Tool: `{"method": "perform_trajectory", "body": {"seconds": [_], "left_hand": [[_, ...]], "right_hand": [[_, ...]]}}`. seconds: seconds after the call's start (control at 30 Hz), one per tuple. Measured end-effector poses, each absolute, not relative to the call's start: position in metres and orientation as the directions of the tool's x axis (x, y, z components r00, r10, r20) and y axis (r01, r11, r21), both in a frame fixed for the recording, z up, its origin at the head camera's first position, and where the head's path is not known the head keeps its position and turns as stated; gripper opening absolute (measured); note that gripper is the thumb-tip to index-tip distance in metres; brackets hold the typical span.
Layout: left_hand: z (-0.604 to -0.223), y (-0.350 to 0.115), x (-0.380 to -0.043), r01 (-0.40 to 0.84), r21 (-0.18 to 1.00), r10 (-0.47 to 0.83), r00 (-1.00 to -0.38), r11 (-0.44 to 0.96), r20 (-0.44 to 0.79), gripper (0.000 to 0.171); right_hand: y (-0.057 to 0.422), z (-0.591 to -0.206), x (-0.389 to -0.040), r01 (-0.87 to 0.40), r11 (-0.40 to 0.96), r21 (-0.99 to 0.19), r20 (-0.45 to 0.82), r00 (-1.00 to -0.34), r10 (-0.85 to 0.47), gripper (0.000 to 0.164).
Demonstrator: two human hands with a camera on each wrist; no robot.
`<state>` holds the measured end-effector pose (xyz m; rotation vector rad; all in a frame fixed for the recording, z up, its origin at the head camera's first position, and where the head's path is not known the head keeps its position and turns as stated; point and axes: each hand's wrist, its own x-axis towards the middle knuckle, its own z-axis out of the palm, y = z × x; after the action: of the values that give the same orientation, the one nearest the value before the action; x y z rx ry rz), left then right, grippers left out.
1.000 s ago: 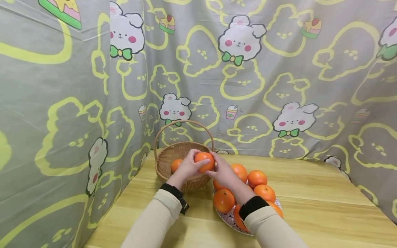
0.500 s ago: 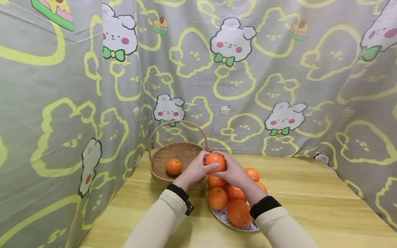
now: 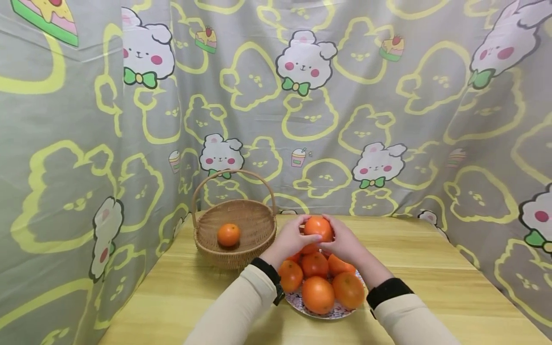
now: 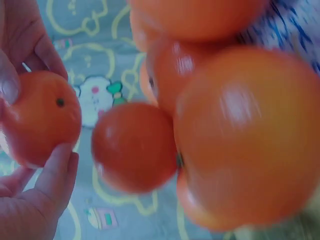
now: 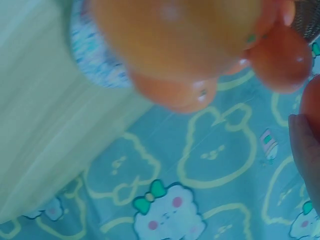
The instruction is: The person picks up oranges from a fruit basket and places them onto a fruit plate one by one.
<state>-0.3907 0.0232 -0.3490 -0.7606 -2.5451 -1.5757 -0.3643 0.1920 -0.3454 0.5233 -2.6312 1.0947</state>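
Observation:
Both hands hold one orange (image 3: 318, 229) between them, raised over the far side of a patterned plate (image 3: 294, 303). My left hand (image 3: 292, 238) grips it from the left, its thumb across the near face, and my right hand (image 3: 343, 242) grips it from the right. In the left wrist view the held orange (image 4: 45, 120) shows a small green stem spot, with fingers around it. Several more oranges (image 3: 318, 294) are heaped on the plate below. To the left, one orange (image 3: 228, 235) lies inside a wicker basket (image 3: 235, 261).
The basket's tall arched handle (image 3: 233, 171) stands upright. Plate and basket rest on a wooden table (image 3: 181, 292). A grey curtain (image 3: 258, 115) with a cartoon print hangs behind the table and along its left side.
The hands have moved right with the held orange, from in front of the basket to over the plate. The head view has turned right. One orange stays in the basket.

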Motion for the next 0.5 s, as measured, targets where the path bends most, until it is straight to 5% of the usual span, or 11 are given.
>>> {"method": "perform_trajectory", "body": {"seconds": [0.5], "left_hand": [[-0.367, 0.078, -0.389, 0.519, 0.632, 0.437, -0.848, 0.576, 0.299, 0.054]], "right_hand": [[0.236, -0.374, -0.364, -0.297, 0.733, -0.612, 0.338, -0.936, -0.097, 0.069]]}}
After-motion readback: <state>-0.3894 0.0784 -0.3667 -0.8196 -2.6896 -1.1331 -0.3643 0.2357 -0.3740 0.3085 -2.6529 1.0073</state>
